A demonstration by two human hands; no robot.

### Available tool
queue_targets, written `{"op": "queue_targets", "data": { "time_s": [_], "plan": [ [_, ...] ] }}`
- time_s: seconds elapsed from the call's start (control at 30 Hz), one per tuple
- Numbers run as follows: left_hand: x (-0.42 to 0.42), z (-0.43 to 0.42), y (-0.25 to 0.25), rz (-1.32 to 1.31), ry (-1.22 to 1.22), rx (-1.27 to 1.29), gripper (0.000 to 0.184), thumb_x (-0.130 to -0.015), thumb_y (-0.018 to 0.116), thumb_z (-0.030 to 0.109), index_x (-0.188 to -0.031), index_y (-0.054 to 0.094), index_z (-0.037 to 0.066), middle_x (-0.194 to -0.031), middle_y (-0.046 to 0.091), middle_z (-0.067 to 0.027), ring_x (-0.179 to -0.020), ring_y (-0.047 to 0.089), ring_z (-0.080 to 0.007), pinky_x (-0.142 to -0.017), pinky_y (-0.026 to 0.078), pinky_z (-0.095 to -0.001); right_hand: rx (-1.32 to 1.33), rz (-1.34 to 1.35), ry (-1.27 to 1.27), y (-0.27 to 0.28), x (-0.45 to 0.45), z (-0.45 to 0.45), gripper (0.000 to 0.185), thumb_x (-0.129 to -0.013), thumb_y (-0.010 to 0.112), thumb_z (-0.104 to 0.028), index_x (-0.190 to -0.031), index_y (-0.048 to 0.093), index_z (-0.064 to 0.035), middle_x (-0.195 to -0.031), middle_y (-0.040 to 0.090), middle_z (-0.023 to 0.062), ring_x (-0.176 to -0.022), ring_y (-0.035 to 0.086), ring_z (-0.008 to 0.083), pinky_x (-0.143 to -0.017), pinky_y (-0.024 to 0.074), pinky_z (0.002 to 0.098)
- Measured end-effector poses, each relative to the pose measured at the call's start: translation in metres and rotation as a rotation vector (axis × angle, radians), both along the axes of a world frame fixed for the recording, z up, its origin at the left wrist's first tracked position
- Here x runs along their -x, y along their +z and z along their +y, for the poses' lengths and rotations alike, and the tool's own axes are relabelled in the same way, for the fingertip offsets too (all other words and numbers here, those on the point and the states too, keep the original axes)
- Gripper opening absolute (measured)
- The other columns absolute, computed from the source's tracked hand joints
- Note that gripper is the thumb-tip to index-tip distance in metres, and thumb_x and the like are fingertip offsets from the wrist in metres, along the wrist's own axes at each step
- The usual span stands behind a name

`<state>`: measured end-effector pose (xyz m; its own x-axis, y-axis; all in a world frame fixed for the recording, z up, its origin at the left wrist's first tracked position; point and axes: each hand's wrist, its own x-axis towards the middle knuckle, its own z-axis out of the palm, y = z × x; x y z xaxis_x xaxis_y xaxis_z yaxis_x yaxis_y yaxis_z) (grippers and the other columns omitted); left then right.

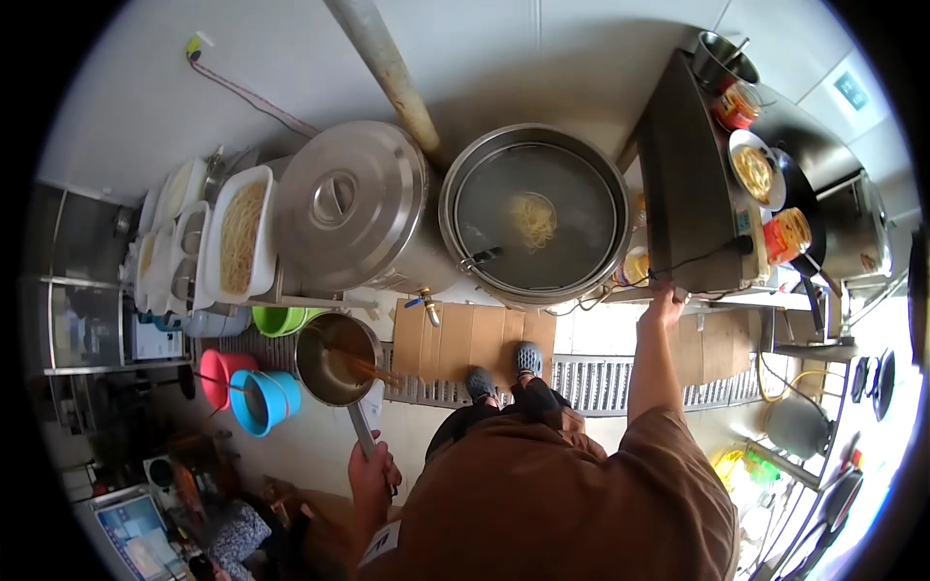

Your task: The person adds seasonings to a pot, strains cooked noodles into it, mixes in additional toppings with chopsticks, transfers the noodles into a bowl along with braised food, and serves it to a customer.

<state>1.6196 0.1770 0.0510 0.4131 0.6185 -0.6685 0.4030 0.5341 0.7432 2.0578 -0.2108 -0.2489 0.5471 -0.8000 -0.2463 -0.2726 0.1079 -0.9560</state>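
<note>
My left hand is closed round the long handle of a metal saucepan, which is held out over the floor. Brown wooden chopsticks lie across the pan and stick out past its right rim. At the front edge of the right-hand counter, my right hand has its fingers curled in; what they grip is hidden. To its left stands a large open steel pot of cloudy water, where a clump of noodles sits. A black clip-like piece is at the pot's inner rim.
A lidded steel pot with a tap stands left of the open one. Farther left is a white tray of noodles. Jars and a bowl stand at right. Buckets are on the floor; another person is at lower left.
</note>
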Motion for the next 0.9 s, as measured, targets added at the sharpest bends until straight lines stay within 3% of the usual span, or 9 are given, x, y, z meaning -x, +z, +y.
{"op": "queue_targets", "data": {
  "time_s": [0.13, 0.23, 0.3, 0.37, 0.5, 0.6, 0.67, 0.77, 0.9],
  "plan": [
    [-0.011, -0.002, 0.0, 0.038, 0.039, 0.024, 0.034, -0.092, 0.057, 0.012, -0.122, 0.044, 0.001, -0.066, 0.046, -0.0031, -0.042, 0.041, -0.0102, -0.039, 0.036, -0.0261, -0.149, -0.198, 0.087, -0.021, 0.002, -0.015, 0.031, -0.087, 0.068, -0.036, -0.105, 0.055, -0.0141, -0.089, 0.064, -0.0013, -0.072, 0.062, 0.0134, -0.055, 0.0403, 0.0266],
    [-0.013, -0.001, 0.003, 0.011, 0.027, 0.032, 0.036, -0.091, 0.057, 0.011, -0.123, 0.043, 0.0, -0.065, 0.047, -0.0033, -0.042, 0.042, -0.0106, -0.039, 0.037, -0.0262, -0.161, -0.115, 0.171, -0.01, 0.017, -0.021, 0.024, -0.09, 0.065, -0.029, -0.106, 0.055, -0.0136, -0.084, 0.062, -0.0021, -0.069, 0.06, 0.0141, -0.057, 0.0422, 0.0278],
    [-0.013, 0.001, 0.005, -0.024, 0.024, 0.024, 0.036, -0.091, 0.057, 0.011, -0.123, 0.043, 0.0, -0.065, 0.047, -0.0032, -0.042, 0.043, -0.0108, -0.039, 0.037, -0.0262, -0.325, 0.058, 0.148, 0.05, 0.032, 0.01, 0.016, -0.091, 0.061, -0.02, -0.103, 0.055, -0.0127, -0.081, 0.06, -0.0018, -0.065, 0.057, 0.0134, -0.055, 0.0434, 0.0275],
    [-0.008, 0.004, 0.002, -0.035, 0.043, 0.027, 0.036, -0.092, 0.057, 0.011, -0.122, 0.043, 0.0, -0.064, 0.047, -0.0031, -0.041, 0.042, -0.0108, -0.038, 0.037, -0.0261, -0.516, 0.287, 0.473, 0.039, 0.044, 0.018, 0.011, -0.089, 0.059, -0.015, -0.099, 0.056, -0.0111, -0.082, 0.06, -0.0004, -0.067, 0.057, 0.0132, -0.054, 0.0444, 0.0259],
    [-0.003, 0.004, 0.002, -0.035, 0.085, 0.022, 0.034, -0.092, 0.056, 0.01, -0.122, 0.044, -0.001, -0.064, 0.046, -0.0033, -0.041, 0.042, -0.0109, -0.038, 0.037, -0.026, -0.138, 0.17, 1.261, 0.139, 0.075, 0.173, 0.018, -0.089, 0.06, -0.011, -0.106, 0.063, -0.0054, -0.085, 0.064, 0.003, -0.074, 0.061, 0.0124, -0.061, 0.049, 0.0272],
    [0.004, 0.007, 0.002, -0.03, 0.108, 0.015, 0.033, -0.092, 0.055, 0.01, -0.121, 0.043, 0.0, -0.064, 0.046, -0.0034, -0.041, 0.042, -0.0111, -0.038, 0.037, -0.0261, 0.995, -0.356, 1.565, 0.097, 0.042, 0.257, 0.024, -0.083, 0.061, -0.009, -0.106, 0.065, -0.0113, -0.099, 0.066, 0.014, -0.094, 0.064, 0.0282, -0.082, 0.0518, 0.0372],
    [0.009, 0.005, 0.005, -0.004, 0.14, 0.004, 0.033, -0.092, 0.054, 0.01, -0.122, 0.043, 0.0, -0.063, 0.045, -0.0033, -0.041, 0.041, -0.0111, -0.038, 0.036, -0.0263, 1.188, 0.015, 1.774, 0.115, 0.028, 0.297, 0.026, -0.081, 0.059, -0.008, -0.106, 0.066, -0.0132, -0.107, 0.062, 0.013, -0.105, 0.06, 0.0309, -0.086, 0.051, 0.0401],
    [0.017, 0.002, 0.007, 0.021, 0.185, -0.017, 0.033, -0.093, 0.053, 0.01, -0.122, 0.043, 0.0, -0.064, 0.044, -0.0033, -0.041, 0.04, -0.011, -0.038, 0.035, -0.0267, 1.291, 0.179, 1.961, 0.11, 0.013, 0.321, 0.022, -0.082, 0.059, -0.009, -0.102, 0.066, -0.0121, -0.109, 0.059, 0.0122, -0.107, 0.058, 0.0306, -0.086, 0.0514, 0.0405],
    [0.029, -0.003, 0.009, 0.053, 0.255, -0.007, 0.034, -0.093, 0.051, 0.01, -0.125, 0.041, -0.001, -0.067, 0.044, -0.0038, -0.043, 0.039, -0.0108, -0.04, 0.035, -0.0269, 1.421, 0.077, 1.981, 0.093, 0.009, 0.326, 0.019, -0.081, 0.059, -0.01, -0.099, 0.067, -0.012, -0.107, 0.058, 0.0127, -0.104, 0.058, 0.0314, -0.085, 0.0507, 0.0414]
  ]
}}
